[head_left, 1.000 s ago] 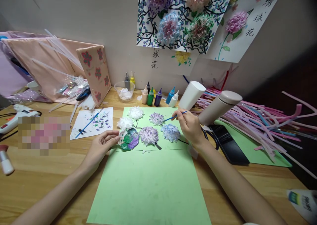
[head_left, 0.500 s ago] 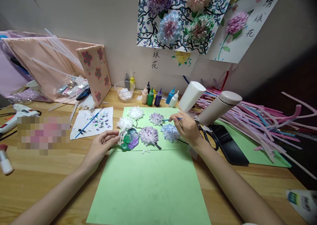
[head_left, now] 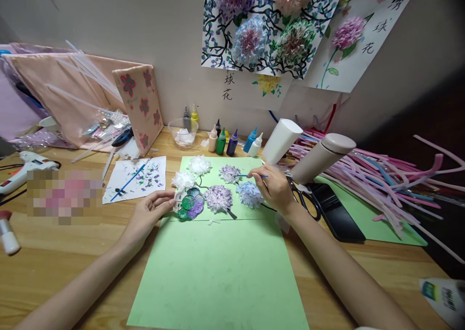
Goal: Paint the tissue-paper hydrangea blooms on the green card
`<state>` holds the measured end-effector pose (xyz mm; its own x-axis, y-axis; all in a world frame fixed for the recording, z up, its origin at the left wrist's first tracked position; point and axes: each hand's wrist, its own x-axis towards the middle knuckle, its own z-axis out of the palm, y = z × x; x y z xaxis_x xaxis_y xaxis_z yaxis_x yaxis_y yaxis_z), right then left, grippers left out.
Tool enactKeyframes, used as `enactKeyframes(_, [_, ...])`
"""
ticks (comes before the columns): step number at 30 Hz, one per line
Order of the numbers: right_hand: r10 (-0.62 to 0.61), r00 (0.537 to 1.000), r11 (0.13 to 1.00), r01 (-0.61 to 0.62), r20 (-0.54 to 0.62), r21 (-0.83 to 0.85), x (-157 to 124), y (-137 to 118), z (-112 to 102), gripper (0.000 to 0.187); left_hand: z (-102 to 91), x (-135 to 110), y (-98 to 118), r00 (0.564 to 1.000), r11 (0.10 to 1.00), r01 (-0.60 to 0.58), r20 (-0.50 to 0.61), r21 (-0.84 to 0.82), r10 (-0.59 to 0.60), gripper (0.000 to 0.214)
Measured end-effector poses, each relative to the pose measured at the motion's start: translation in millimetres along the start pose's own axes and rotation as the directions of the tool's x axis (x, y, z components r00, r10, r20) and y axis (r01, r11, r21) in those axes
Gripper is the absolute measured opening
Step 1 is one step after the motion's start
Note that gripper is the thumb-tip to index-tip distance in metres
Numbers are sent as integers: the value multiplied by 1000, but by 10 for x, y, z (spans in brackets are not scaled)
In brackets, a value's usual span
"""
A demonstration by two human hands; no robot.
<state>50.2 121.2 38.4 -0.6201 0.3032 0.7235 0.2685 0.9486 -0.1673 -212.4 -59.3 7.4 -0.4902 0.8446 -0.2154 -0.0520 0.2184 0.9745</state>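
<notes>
A thin blue paintbrush (head_left: 250,176) is pinched in my right hand (head_left: 273,188), its tip at the edge of the upper pale purple paper flower (head_left: 229,173). My left hand (head_left: 157,208) grips the left rim of a paint palette (head_left: 191,204) smeared with green and purple. Beside the palette lies a larger pale purple flower (head_left: 218,198). A blue flower (head_left: 249,194) sits under my right hand's fingers. Two white flowers, one at the top (head_left: 199,165) and one just above the palette (head_left: 183,180), are on the same green sheet (head_left: 218,272). Dark painted stems show between the flowers.
Paint bottles (head_left: 220,142) stand along the wall by a clear bowl (head_left: 183,133). A second brush (head_left: 131,179) rests on paint-dabbed paper (head_left: 156,167). Scissors (head_left: 308,201), a black phone (head_left: 336,211), a tumbler (head_left: 323,158) and pipe cleaners (head_left: 385,180) are at right; a glue gun (head_left: 27,172) is at left.
Almost nothing differs. Both hands keep their places on the palette and the brush, and the view has shifted very slightly.
</notes>
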Motion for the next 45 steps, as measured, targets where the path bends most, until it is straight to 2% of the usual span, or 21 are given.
enactKeyframes(4, [16, 998, 1000, -16, -65, -1, 12, -33, -33, 20, 0, 3, -4, 1000, 1000, 8, 12, -15, -8, 46])
enactKeyframes(10, [14, 1000, 1000, -14, -2, -4, 27, -28, 3, 18, 9, 8, -2, 1000, 1000, 2, 1, -16, -2, 46])
enactKeyframes(14, [50, 998, 999, -50, -43, -1, 20, -25, -15, 21, 4, 10, -1, 1000, 1000, -6, 0, 3, 6, 48])
enactKeyframes(16, [86, 993, 995, -82, -79, 53, 18, -62, -45, 23, 5, 11, 0, 1000, 1000, -11, 5, 8, 11, 48])
enactKeyframes(19, [206, 971, 962, -178, -118, 208, 26, -185, -78, 25, 16, 4, 6, 1000, 1000, -8, 5, -3, 8, 48])
enactKeyframes(22, [265, 964, 903, -241, -22, 356, 49, -366, -82, 26, 34, -13, 20, 1000, 1000, -2, 2, -27, 2, 47])
enactKeyframes(25, [169, 972, 883, -222, 162, 413, 68, -540, -52, 24, 44, -29, 31, 1000, 999, -10, 3, -44, 10, 46])
enactKeyframes(28, [68, 964, 884, -177, 258, 432, 63, -648, -1, 22, 43, -38, 30, 1000, 998, -15, 10, -55, 15, 43])
enactKeyframes(31, [5, 954, 896, -138, 301, 422, 48, -680, 31, 20, 37, -40, 23, 1000, 998, -8, 22, -68, 10, 42])
enactKeyframes(35, [36, 960, 894, -155, 277, 421, 42, -680, 36, 19, 29, -36, 12, 1000, 998, -11, 28, -66, 13, 42])
enactKeyframes(40, [61, 942, 881, -206, 329, 426, 66, -670, 4, 22, 10, -11, -19, 999, 998, 1, 41, -64, 2, 43])
enactKeyframes(42, [130, 949, 866, -250, 288, 432, 87, -621, -55, 24, 3, 3, -32, 999, 998, 3, 44, -68, 0, 43])
enactKeyframes(45, [299, 948, 852, -316, 108, 417, 118, -477, -169, 26, -5, 19, -43, 999, 997, 9, 44, -72, -6, 44])
